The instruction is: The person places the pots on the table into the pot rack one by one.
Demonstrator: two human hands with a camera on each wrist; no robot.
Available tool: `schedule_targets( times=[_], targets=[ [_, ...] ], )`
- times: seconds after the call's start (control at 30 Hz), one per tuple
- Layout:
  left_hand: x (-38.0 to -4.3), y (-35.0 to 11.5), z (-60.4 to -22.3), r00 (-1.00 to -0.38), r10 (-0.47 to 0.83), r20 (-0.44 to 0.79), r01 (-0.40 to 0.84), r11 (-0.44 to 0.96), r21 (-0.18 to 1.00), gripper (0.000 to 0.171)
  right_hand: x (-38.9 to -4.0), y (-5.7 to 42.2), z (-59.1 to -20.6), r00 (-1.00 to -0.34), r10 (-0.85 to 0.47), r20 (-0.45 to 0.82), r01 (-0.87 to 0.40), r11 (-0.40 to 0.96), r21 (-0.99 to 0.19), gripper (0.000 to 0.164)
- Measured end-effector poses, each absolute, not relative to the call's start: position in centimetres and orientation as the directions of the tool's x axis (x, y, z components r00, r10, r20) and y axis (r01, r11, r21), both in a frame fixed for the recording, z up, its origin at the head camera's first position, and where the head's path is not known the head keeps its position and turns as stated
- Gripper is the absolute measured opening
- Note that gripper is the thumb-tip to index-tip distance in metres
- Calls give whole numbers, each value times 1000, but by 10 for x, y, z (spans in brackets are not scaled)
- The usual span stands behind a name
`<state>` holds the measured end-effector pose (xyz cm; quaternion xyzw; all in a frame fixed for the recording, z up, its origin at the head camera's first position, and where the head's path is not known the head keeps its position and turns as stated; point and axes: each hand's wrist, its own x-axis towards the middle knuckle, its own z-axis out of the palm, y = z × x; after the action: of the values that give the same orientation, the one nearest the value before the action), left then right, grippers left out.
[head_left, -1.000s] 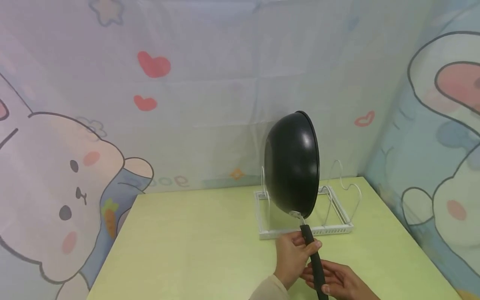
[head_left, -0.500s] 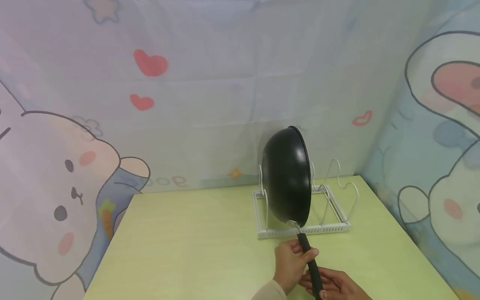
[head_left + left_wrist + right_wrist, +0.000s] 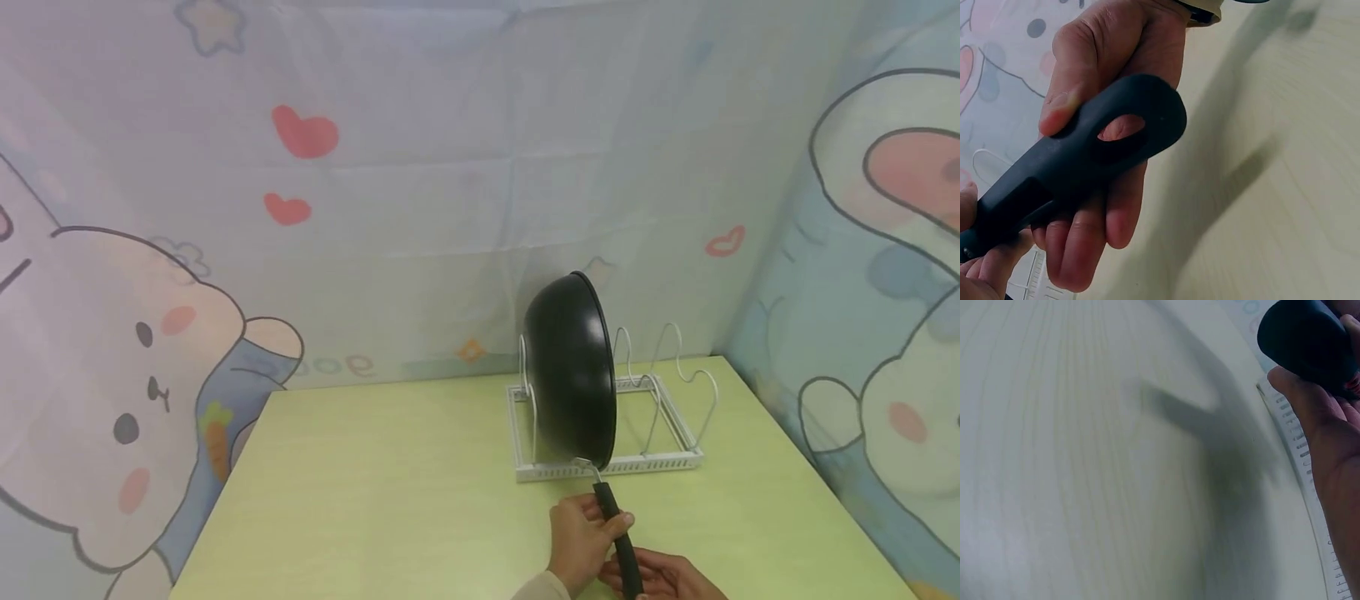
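Observation:
A black wok [image 3: 566,375] stands on its side, rounded bottom facing left, within the left part of a white wire pan rack [image 3: 652,463]. Its long black handle [image 3: 1041,169] points toward the person and has a hanging hole near its end. Nearer the pan, my left hand [image 3: 581,537] grips the handle with the thumb along its side. My right hand [image 3: 663,575] holds the handle near its end, thumb on top and fingers beneath, as the left wrist view also shows. The wok's inside faces away and is hidden.
Wire dividers [image 3: 705,400] rise at the right side of the rack, which sits at the back right of the pale yellow-green table [image 3: 375,483]. Close behind the table hangs a printed cloth backdrop [image 3: 420,250], with another printed panel [image 3: 840,358] on the right.
The wok has come down and slightly left into the rack, its rim lower against the dividers. Both hands have sunk with the handle, keeping their hold.

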<state>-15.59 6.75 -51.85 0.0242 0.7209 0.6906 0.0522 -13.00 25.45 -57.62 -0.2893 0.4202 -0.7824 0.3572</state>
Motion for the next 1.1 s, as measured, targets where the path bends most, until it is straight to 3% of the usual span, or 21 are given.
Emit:
schedule_targets(
  times=[0.2,0.47,0.67,1.1],
  targets=[
    [-160,65,-524,-993,115,-28,-19,73,997,18,-136,252,-581,-596,-795,115,314,-362,-878,55],
    [-164,64,-534,-990,137,-30,-19,87,996,19,-137,251,-587,-655,-755,-15,432,-358,-828,40],
    [-163,65,-540,-989,139,-57,-43,98,994,20,-137,252,-597,-653,-757,6,388,-341,-856,42],
    [-168,65,-541,-991,129,-46,-30,121,992,23,-144,254,-594,-681,-726,-96,468,-331,-819,35]
  ],
)
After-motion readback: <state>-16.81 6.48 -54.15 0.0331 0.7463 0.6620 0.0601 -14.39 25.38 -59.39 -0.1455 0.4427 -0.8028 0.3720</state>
